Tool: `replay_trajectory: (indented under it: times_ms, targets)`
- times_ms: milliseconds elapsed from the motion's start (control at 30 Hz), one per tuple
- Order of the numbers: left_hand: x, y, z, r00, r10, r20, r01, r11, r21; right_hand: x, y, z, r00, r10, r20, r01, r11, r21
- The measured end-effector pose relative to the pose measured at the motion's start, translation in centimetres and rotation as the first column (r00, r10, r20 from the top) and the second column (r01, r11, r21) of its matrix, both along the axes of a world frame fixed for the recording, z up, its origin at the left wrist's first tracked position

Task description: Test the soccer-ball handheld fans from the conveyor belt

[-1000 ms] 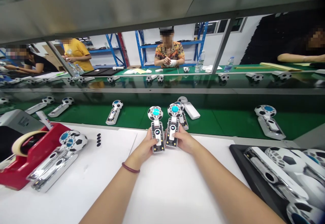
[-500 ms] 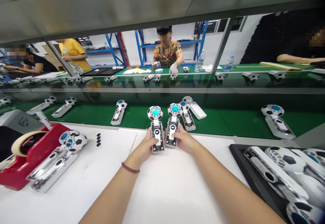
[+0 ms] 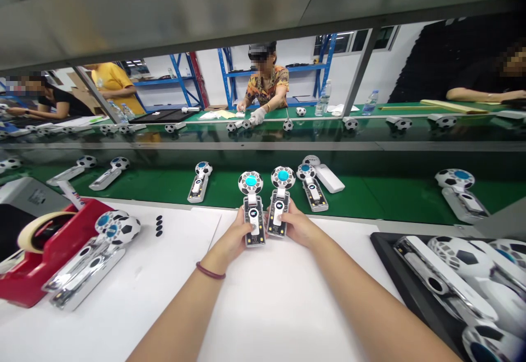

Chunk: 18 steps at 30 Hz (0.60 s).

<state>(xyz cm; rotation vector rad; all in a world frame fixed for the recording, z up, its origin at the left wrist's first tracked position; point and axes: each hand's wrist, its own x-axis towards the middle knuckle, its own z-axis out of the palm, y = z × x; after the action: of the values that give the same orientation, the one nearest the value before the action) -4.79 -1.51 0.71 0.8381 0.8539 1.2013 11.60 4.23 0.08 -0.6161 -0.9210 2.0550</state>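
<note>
Two clear-bodied devices with football-patterned round heads are held upright side by side over the white work surface (image 3: 164,296). My left hand (image 3: 234,237) is closed round the left device (image 3: 255,214), its thumb on the white front piece. The right device (image 3: 282,200) is in my right hand (image 3: 299,225), whose thumb also rests on the white piece. Both heads have a blue centre, and a small round dark display shows lit marks on each body. Just behind the right device, a similar one (image 3: 314,189) lies on the green belt (image 3: 370,197).
A red tape dispenser (image 3: 82,236) stands at left beside two football devices (image 3: 88,271). Several black dots (image 3: 159,226) lie near it. A black tray (image 3: 394,274) at right holds more devices. Across the belts, a person (image 3: 267,85) works wearing gloves.
Devices on the near belt have shifted right; those on the far belt have shifted slightly left. The gloved hand across has moved left. My hands and both held devices are nearly unchanged.
</note>
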Motion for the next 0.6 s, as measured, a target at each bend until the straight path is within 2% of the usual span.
replay_trajectory:
  times_ms: [267,367,433,500,567,600]
  targets:
    - [0.0,-0.3,-0.1,0.999,0.021,-0.038,-0.021,1.0,0.006,0.0,0.0,-0.2,1.0,-0.028,0.002,0.028,1.0,0.001]
    - [0.2,-0.1,0.2,0.996,0.066,-0.067,-0.061,0.995,0.079,0.2,0.2,0.4,0.999,-0.046,0.011,0.045,0.998,0.054]
    - [0.7,-0.1,1.2,0.99,0.127,-0.057,-0.114,0.975,0.189,0.4,0.5,1.7,0.996,-0.083,-0.025,0.086,0.989,0.122]
    - [1.4,-0.5,3.1,0.988,0.152,-0.032,-0.138,0.952,0.273,0.8,0.3,3.9,0.992,-0.114,-0.058,0.123,0.973,0.194]
    - [2.0,-1.6,5.7,0.987,0.133,-0.085,-0.101,0.947,0.306,1.6,-0.3,6.8,0.992,-0.127,0.028,0.114,0.953,0.281]
    - [2.2,-2.4,7.1,0.973,0.168,-0.155,-0.111,0.94,0.323,2.2,-0.8,8.5,0.981,-0.151,0.12,0.102,0.933,0.344]
